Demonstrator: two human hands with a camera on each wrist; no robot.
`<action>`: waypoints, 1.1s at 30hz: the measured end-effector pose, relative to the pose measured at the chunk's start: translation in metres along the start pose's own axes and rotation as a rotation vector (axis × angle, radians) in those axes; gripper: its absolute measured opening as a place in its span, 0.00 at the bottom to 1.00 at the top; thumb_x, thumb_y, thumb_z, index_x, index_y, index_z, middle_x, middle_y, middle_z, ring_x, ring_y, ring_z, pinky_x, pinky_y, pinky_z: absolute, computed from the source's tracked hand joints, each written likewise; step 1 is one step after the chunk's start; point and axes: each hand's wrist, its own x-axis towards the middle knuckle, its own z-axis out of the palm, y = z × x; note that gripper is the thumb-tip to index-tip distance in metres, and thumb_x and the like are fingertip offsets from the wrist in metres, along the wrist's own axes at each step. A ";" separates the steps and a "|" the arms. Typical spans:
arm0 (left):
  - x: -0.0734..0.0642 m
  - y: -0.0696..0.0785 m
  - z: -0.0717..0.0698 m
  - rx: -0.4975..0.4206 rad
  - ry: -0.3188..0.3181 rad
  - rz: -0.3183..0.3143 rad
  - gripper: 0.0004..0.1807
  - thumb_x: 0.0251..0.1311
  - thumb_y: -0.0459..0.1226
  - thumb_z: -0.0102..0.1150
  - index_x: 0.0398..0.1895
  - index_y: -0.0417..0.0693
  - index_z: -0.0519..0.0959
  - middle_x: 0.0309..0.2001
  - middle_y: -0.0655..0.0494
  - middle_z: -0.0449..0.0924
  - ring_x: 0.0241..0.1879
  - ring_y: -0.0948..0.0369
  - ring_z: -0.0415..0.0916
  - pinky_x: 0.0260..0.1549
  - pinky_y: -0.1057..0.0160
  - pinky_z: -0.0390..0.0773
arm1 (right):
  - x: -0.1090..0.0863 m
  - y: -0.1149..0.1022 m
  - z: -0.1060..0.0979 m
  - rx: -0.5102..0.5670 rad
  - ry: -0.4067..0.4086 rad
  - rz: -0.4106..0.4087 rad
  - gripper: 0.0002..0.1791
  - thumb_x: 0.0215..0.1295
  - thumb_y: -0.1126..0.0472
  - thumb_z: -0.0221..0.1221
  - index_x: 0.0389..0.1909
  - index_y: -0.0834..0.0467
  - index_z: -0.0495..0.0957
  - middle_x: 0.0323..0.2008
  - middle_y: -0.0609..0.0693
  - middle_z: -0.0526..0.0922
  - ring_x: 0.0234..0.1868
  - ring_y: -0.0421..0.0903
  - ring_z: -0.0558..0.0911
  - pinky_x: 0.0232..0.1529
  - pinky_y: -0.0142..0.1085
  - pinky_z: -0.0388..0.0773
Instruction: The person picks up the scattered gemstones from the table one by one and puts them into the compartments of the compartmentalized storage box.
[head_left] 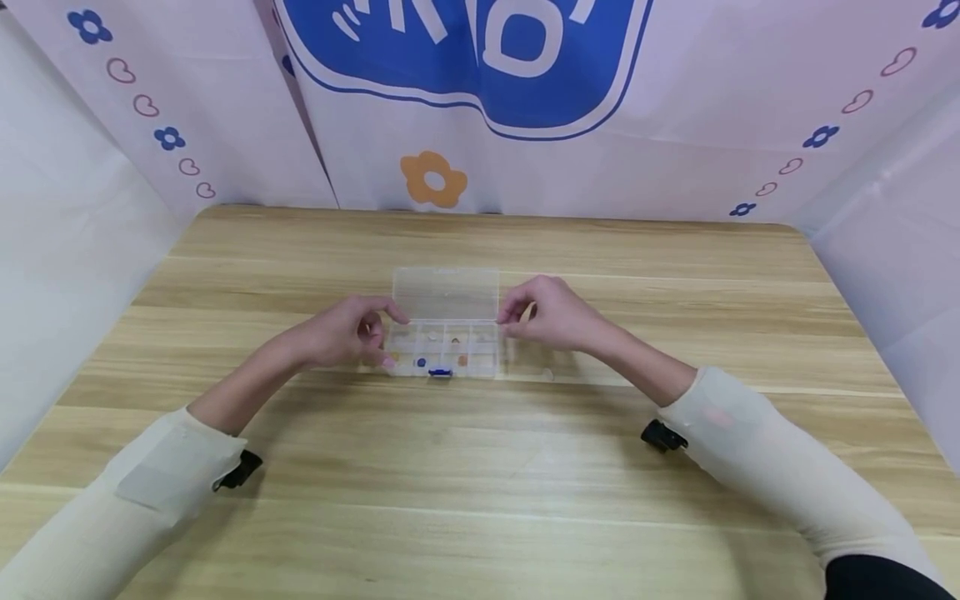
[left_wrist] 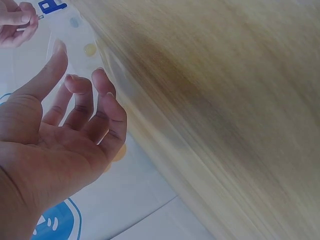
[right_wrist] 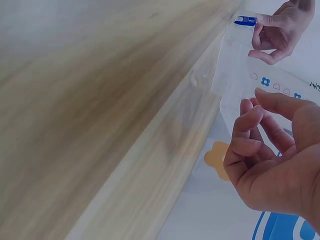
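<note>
A clear plastic compartment box (head_left: 443,372) lies on the table with its clear lid (head_left: 446,293) raised at the back. Several small coloured pieces sit in its compartments, among them a blue piece (head_left: 422,362) and an orange piece (head_left: 462,360). A blue clasp (head_left: 440,372) marks the front edge. My left hand (head_left: 341,333) holds the box's left end, thumb at the front corner and index finger by the hinge. At the right end, my right hand (head_left: 553,315) has its thumb and fingertips drawn together beside the hinge; I cannot tell whether they pinch anything.
A small clear piece (head_left: 547,374) lies on the wooden table (head_left: 480,475), right of the box. Behind the table's far edge hangs a white banner (head_left: 570,179) with blue and orange prints. White cloth covers both sides.
</note>
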 end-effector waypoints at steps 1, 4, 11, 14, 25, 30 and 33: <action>0.000 0.000 0.000 0.001 -0.001 0.002 0.30 0.55 0.22 0.72 0.61 0.25 0.71 0.23 0.55 0.69 0.24 0.62 0.64 0.28 0.66 0.69 | -0.001 0.002 -0.001 -0.002 0.000 0.002 0.03 0.66 0.69 0.67 0.38 0.64 0.87 0.33 0.50 0.87 0.39 0.46 0.83 0.40 0.37 0.81; 0.000 -0.001 0.000 0.003 -0.002 0.000 0.30 0.55 0.22 0.72 0.62 0.25 0.72 0.23 0.55 0.69 0.24 0.62 0.64 0.28 0.66 0.69 | -0.006 0.007 -0.003 -0.014 -0.002 0.007 0.02 0.66 0.69 0.67 0.37 0.63 0.87 0.33 0.50 0.87 0.38 0.46 0.83 0.40 0.38 0.81; 0.000 -0.001 -0.001 0.021 -0.001 -0.025 0.30 0.55 0.22 0.72 0.62 0.26 0.72 0.23 0.54 0.70 0.25 0.62 0.64 0.29 0.66 0.69 | -0.016 0.015 -0.005 -0.044 -0.065 0.030 0.02 0.66 0.67 0.68 0.35 0.63 0.87 0.31 0.48 0.86 0.37 0.45 0.82 0.41 0.38 0.81; 0.000 -0.002 -0.002 0.028 -0.001 -0.033 0.30 0.55 0.22 0.72 0.61 0.27 0.73 0.23 0.54 0.70 0.25 0.61 0.65 0.29 0.66 0.69 | -0.019 0.017 -0.005 -0.052 -0.083 0.028 0.02 0.65 0.67 0.69 0.34 0.63 0.86 0.30 0.47 0.86 0.36 0.45 0.82 0.41 0.38 0.82; 0.002 -0.003 -0.002 0.026 -0.005 -0.023 0.30 0.55 0.22 0.72 0.61 0.26 0.72 0.23 0.54 0.69 0.25 0.62 0.64 0.28 0.66 0.69 | -0.029 0.027 -0.010 -0.046 -0.150 0.055 0.03 0.61 0.68 0.71 0.34 0.62 0.86 0.30 0.47 0.86 0.34 0.42 0.81 0.44 0.39 0.81; 0.002 -0.002 -0.002 0.020 -0.009 -0.028 0.30 0.56 0.22 0.72 0.62 0.26 0.72 0.22 0.55 0.69 0.25 0.62 0.64 0.29 0.66 0.70 | -0.033 0.031 -0.012 -0.064 -0.189 0.062 0.05 0.60 0.66 0.73 0.32 0.60 0.85 0.27 0.46 0.84 0.31 0.41 0.80 0.41 0.37 0.80; 0.002 -0.001 -0.002 0.016 -0.011 -0.028 0.30 0.56 0.22 0.71 0.62 0.26 0.72 0.22 0.54 0.69 0.25 0.62 0.65 0.31 0.66 0.71 | -0.033 0.032 -0.012 -0.063 -0.200 0.072 0.06 0.58 0.67 0.74 0.31 0.60 0.84 0.26 0.46 0.83 0.30 0.40 0.79 0.37 0.36 0.78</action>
